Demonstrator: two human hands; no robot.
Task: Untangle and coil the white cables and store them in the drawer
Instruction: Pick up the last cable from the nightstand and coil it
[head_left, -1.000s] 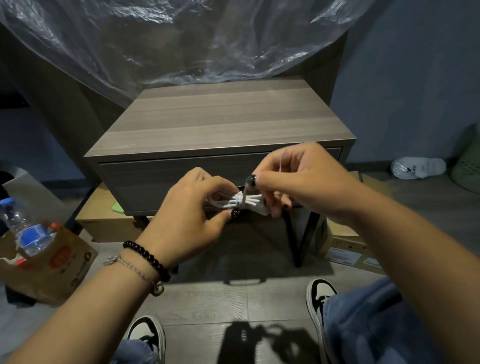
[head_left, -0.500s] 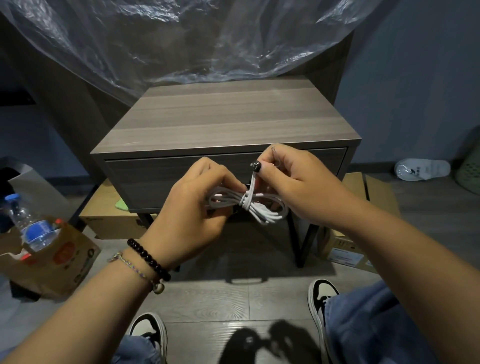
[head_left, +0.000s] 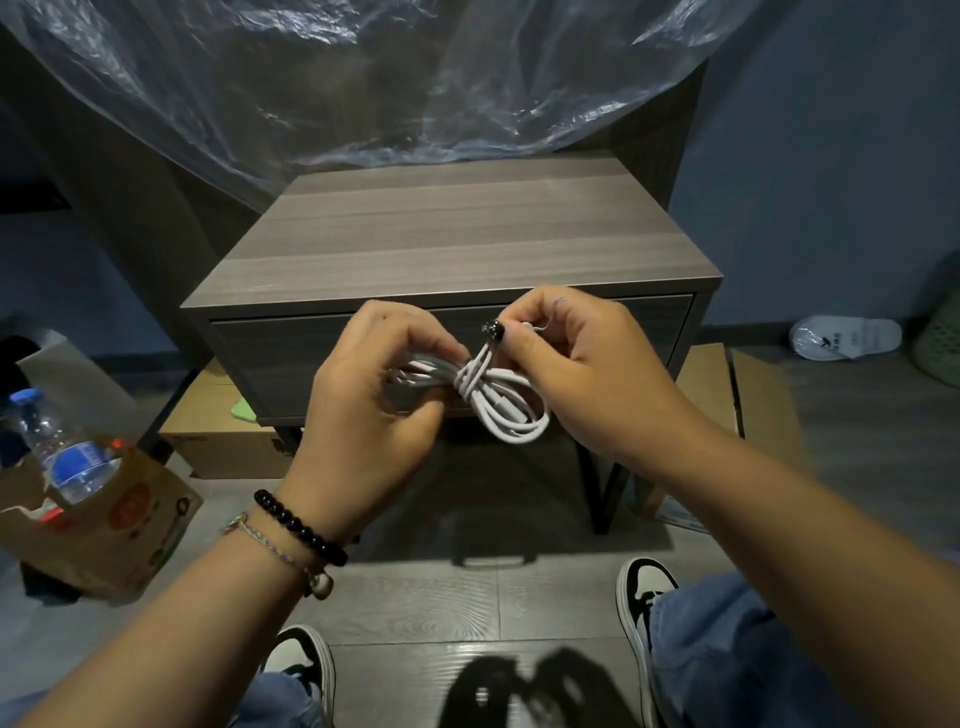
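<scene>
Head view: both hands' fingers (head_left: 415, 338) curled around smooth white cable (head_left: 498, 400), looped bow-shaped bundle

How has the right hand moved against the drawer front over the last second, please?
Yes. The right hand has risen slightly: its knuckles now cross the top edge of the drawer, and it holds the cable end higher above the bundle.

Left end of the white cable bundle (head_left: 498, 395) was hidden inside the left hand (head_left: 363, 410), its free end vanished behind the right hand (head_left: 582, 374), and the drawer (head_left: 291, 364) front was partly covered.
</scene>
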